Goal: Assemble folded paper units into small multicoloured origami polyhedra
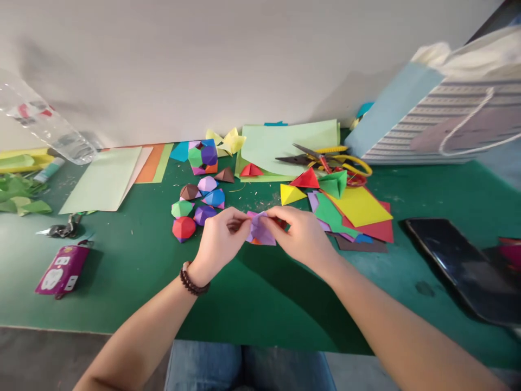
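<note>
Between my hands is a small folded purple paper piece (264, 231), with magenta and orange edges showing beneath it. My left hand (226, 236) pinches its left side between thumb and fingers. On the right side, my right hand (299, 233) grips it the same way. Left of my hands lie several folded paper shapes, among them a red one (184, 228), a green one (182, 208) and a blue one (214, 197). Behind them sits a larger multicoloured paper shape (202, 156). A yellow folded triangle (291, 194) and a red one (306, 178) lie beyond my right hand.
Scissors and pliers (325, 160) rest on pale green sheets (280, 141). Coloured paper (358, 206), a phone (456, 260) and a striped paper bag (439, 114) are on the right. Leftward are paper sheets (101, 179), a clear bottle (52, 125) and a purple box-shaped item (63, 270).
</note>
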The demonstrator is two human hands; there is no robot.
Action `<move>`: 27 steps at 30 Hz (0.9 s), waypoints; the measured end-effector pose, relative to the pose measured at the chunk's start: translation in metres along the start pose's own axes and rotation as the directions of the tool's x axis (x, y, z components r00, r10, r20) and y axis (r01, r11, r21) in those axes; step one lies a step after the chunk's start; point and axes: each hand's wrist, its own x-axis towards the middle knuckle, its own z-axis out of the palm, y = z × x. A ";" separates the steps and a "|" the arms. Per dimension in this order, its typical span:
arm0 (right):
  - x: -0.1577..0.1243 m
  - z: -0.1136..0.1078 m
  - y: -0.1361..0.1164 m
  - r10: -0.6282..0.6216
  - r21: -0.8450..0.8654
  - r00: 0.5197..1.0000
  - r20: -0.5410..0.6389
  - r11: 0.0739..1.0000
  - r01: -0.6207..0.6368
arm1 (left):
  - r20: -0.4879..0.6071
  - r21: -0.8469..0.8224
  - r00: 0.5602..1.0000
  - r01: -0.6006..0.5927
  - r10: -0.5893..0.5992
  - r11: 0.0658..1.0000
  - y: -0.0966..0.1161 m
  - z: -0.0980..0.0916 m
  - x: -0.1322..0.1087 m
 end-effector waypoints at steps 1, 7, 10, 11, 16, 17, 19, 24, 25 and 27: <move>-0.001 0.001 0.002 -0.020 -0.039 1.000 -0.006 0.999 0.020 | 0.028 0.009 1.000 0.007 -0.007 1.000 0.000 0.001 0.000; -0.005 0.014 0.009 -0.096 -0.196 0.995 0.022 0.976 0.098 | 0.108 0.075 0.991 0.076 -0.084 0.994 -0.009 -0.001 0.003; -0.005 0.014 0.009 -0.120 -0.247 0.992 0.040 0.961 0.126 | 0.102 0.101 0.991 0.074 -0.084 0.992 -0.012 0.000 0.004; -0.005 0.014 0.009 -0.132 -0.261 0.990 0.041 0.955 0.139 | 0.099 0.101 0.992 0.067 -0.077 0.993 -0.012 0.000 0.004; -0.004 0.007 0.010 -0.213 -0.294 0.977 0.013 0.933 0.207 | 0.222 0.089 0.975 0.008 -0.028 0.996 -0.010 -0.004 0.008; -0.004 0.006 0.011 -0.221 -0.293 0.975 0.017 0.931 0.216 | 0.251 0.102 0.968 -0.009 -0.017 0.995 -0.009 -0.005 0.009; -0.004 0.006 0.011 -0.219 -0.287 0.975 0.028 0.933 0.218 | 0.267 0.151 0.964 -0.048 0.006 0.987 -0.009 -0.006 0.009; -0.004 0.008 0.009 -0.101 -0.153 0.995 0.001 0.983 0.100 | 0.173 0.298 0.982 -0.120 0.070 0.947 -0.011 -0.002 0.007; -0.004 0.007 0.008 -0.047 -0.080 0.999 -0.013 0.996 0.046 | 0.138 0.306 0.987 -0.120 0.081 0.944 -0.011 -0.001 0.008; -0.003 0.006 0.006 0.064 0.085 0.998 -0.016 0.994 -0.063 | 0.060 0.300 0.994 -0.104 0.090 0.948 -0.012 0.000 0.008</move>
